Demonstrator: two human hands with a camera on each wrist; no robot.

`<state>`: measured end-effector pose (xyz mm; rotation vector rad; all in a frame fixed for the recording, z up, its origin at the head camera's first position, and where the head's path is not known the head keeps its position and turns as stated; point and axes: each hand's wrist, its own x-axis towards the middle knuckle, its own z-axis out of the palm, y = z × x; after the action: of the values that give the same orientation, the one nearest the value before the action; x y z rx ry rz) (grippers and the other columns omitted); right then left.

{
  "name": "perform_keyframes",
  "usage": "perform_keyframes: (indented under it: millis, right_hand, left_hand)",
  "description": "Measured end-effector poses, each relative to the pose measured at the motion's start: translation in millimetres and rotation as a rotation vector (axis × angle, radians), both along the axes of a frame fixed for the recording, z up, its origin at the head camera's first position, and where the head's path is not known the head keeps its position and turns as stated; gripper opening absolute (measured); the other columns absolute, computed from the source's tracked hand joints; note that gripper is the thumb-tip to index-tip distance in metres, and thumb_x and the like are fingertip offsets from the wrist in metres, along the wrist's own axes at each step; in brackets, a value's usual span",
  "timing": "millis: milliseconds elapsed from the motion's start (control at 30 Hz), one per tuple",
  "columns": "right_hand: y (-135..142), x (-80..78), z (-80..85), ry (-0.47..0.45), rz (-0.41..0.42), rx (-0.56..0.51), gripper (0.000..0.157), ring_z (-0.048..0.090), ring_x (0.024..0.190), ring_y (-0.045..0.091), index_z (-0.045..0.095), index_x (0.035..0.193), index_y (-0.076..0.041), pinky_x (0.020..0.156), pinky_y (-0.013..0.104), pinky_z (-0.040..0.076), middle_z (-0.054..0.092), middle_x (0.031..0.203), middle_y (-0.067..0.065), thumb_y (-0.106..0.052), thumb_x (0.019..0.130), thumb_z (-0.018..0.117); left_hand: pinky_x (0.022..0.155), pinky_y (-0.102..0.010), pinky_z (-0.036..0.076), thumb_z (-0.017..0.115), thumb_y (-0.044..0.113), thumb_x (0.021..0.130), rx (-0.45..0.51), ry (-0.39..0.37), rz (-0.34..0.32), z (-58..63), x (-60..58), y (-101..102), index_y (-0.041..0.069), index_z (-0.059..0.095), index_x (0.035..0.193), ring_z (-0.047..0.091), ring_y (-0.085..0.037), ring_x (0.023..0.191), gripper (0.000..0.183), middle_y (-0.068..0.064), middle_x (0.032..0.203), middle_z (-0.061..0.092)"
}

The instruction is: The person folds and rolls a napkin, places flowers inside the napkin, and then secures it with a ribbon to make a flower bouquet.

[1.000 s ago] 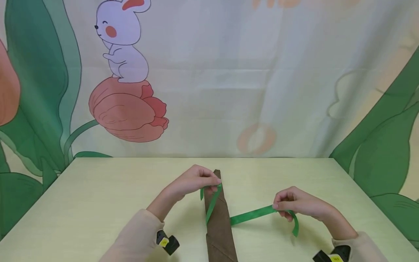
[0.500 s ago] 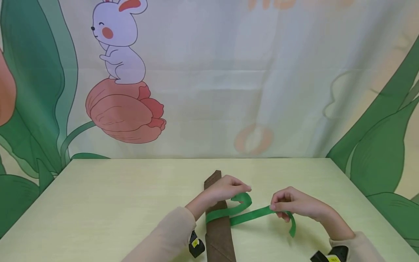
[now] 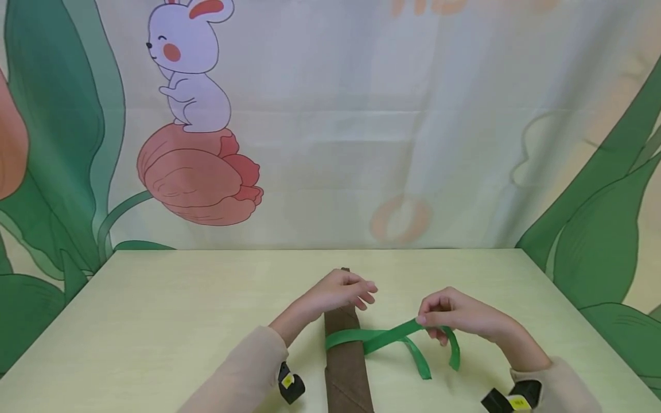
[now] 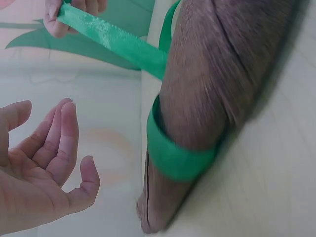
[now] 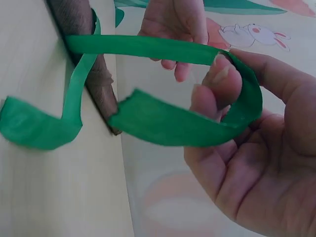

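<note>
A long brown wrapped bundle point(image 3: 347, 376) lies on the table, pointing away from me; what it holds is hidden. Around its middle passes a green ribbon point(image 3: 343, 337). My right hand point(image 3: 462, 315) pinches one end of the ribbon between thumb and fingers, pulling it up to the right, with a short tail hanging past the fingers. The other end droops to the table beneath that stretch, also visible as a loose green ribbon tail point(image 5: 34, 126) in the right wrist view. Above the bundle my left hand point(image 3: 341, 291) hovers with relaxed, spread fingers, holding nothing.
The pale table point(image 3: 196, 310) extends on both sides of the bundle. Behind its far edge hangs a printed cloth backdrop point(image 3: 320, 143) with a rabbit, a tulip and leaves. A black wrist camera point(image 3: 291, 383) sits on each forearm.
My left hand carried its ribbon end over the bundle to the right, let it go and drew back slightly left. My right hand kept its pinch and shifted slightly left.
</note>
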<state>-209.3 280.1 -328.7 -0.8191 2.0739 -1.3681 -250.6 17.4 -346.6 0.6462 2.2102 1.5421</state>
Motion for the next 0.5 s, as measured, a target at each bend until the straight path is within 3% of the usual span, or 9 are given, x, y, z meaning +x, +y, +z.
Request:
perform_keyframes:
  millis: [200, 500]
  right_hand:
    - [-26.1, -4.7, 9.4, 0.022, 0.007, 0.005, 0.021, 0.052, 0.051, 0.009, 0.057, 0.085, 0.007, 0.053, 0.026, 0.048, 0.055, 0.063, -0.001, -0.012, 0.092, 0.053]
    - [-79.0, -13.8, 14.4, -0.022, -0.031, -0.022, 0.022, 0.053, 0.051, 0.011, 0.059, 0.086, 0.004, 0.052, 0.026, 0.048, 0.056, 0.064, 0.004, -0.017, 0.09, 0.056]
  left_hand:
    - [0.085, -0.035, 0.046, 0.055, 0.029, 0.091, 0.016, 0.021, 0.013, -1.9, 3.9, -31.9, 0.003, 0.066, 0.104, 0.065, -0.027, 0.084, 0.032, -0.012, 0.09, 0.068]
    - [0.083, -0.045, 0.041, 0.054, 0.031, 0.091, -0.021, 0.02, 0.07, -5.0, 15.1, -78.1, 0.006, 0.065, 0.108, 0.065, -0.016, 0.081, 0.033, -0.011, 0.094, 0.068]
